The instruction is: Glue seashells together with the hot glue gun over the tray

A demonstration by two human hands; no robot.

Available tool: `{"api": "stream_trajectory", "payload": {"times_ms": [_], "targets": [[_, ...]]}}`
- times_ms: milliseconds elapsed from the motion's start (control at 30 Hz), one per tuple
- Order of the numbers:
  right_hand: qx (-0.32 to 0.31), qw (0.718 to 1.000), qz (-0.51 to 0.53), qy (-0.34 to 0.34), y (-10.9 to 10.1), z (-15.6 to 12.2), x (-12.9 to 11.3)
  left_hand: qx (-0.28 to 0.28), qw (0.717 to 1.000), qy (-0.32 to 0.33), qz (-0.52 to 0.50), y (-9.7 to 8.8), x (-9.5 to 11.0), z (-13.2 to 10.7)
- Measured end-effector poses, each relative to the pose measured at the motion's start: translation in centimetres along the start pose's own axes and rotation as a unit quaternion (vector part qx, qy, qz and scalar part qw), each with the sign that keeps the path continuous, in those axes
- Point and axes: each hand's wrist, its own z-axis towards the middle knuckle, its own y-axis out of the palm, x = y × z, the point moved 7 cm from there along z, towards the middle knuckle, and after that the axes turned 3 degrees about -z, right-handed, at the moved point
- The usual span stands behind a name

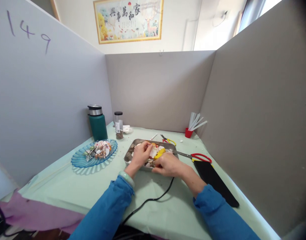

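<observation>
A metal tray (127,159) holds white and brownish shell pieces. Over its left side is my left hand (142,153), fingers pinched at the edge of a pale, flat shell (153,152). My right hand (168,165), at the tray's near right, is wrapped round a yellow hot glue gun (159,153), its nose pointing at the shell. A black cord (153,199) runs from below this hand toward me. Small red and orange bits show behind the shell; my fingers hide part of it and most of the gun's handle.
Left stands a blue scalloped plate (79,162) with a shell cluster, near a green bottle (98,125) and a clear jar (119,126). Behind the tray lie pliers (171,141); right are red-handled scissors (201,157), a black slab (215,183) and a red cup (188,133) of translucent sticks.
</observation>
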Motion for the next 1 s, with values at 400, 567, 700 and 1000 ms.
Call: {"api": "stream_trajectory", "payload": {"times_ms": [400,567,700,1000], "targets": [[0.244,0.950,0.095,0.172,-0.7,-0.3,4.2,-0.090,0.982,-0.082,-0.144,1.6,-2.0,0.2],[0.259,0.945,0.079,0.185,-0.8,-0.6,4.2,-0.101,0.978,-0.082,-0.162,1.9,-1.8,0.3],[0.257,0.947,0.084,0.176,-0.7,-0.4,4.2,-0.111,0.977,-0.077,-0.165,1.9,-1.8,0.2],[0.268,0.945,0.090,0.165,-0.8,-0.5,4.1,-0.123,0.978,-0.066,-0.158,2.1,-2.1,0.2]]}}
